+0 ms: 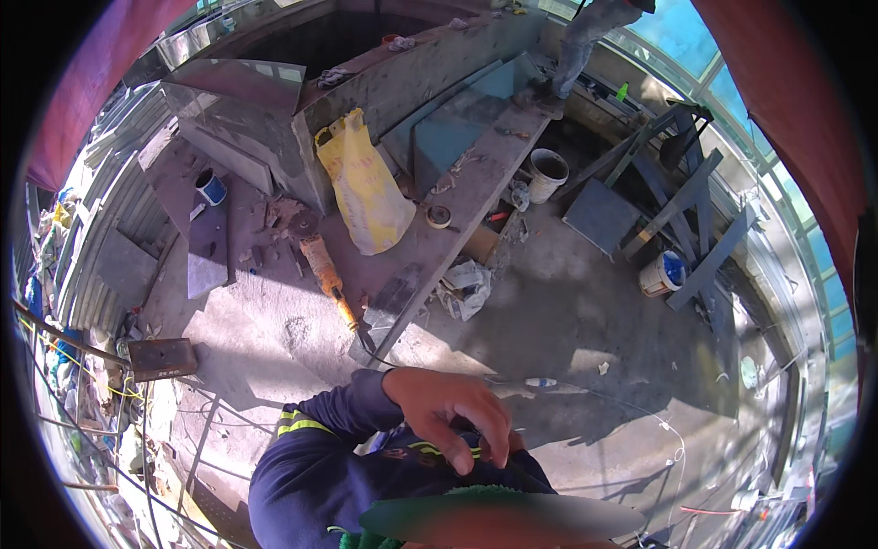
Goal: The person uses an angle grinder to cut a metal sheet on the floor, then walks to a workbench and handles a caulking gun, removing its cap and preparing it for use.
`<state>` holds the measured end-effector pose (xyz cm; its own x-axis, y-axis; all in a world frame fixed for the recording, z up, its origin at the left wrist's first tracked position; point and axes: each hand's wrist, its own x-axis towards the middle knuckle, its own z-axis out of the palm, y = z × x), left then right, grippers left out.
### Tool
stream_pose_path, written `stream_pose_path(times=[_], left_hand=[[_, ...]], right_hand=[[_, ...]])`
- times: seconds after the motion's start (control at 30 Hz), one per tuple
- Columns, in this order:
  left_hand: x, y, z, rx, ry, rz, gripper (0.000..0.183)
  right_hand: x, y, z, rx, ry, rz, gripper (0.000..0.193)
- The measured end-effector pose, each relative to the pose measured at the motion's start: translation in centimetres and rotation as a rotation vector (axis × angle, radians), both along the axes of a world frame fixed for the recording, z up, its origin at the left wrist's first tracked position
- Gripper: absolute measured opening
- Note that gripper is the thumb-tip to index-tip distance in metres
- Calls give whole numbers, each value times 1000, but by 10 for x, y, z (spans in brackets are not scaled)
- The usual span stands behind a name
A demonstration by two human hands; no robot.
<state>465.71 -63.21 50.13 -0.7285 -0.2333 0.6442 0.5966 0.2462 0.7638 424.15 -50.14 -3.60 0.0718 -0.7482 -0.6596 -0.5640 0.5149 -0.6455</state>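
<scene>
In front of my chest is my left hand, its fingers bent loosely and its thumb apart from them. Nothing shows in its grasp. Just past its fingertips a sliver of skin may belong to my right hand, whose fingers are hidden. Beyond my left cuff, an orange angle grinder with a round disc lies on the dusty slab, its cord trailing toward my arm. A yellow and white sack rests farther off, with a tape roll beside it.
Left of the grinder are a blue-and-white can and a brick-like block. White buckets and metal frames stand at the right. Another person's legs show at the far edge. A thin cable crosses the floor.
</scene>
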Motion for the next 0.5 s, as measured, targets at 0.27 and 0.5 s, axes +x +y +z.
stream_pose_path(times=[0.27,0.5], left_hand=[[-34,28,-260,-353,-1584,643,55],[37,137,-422,418,-1488,974,63]], right_hand=[[-52,0,9,-356,383,812,28],[-99,17,-30,101,123,430,20]])
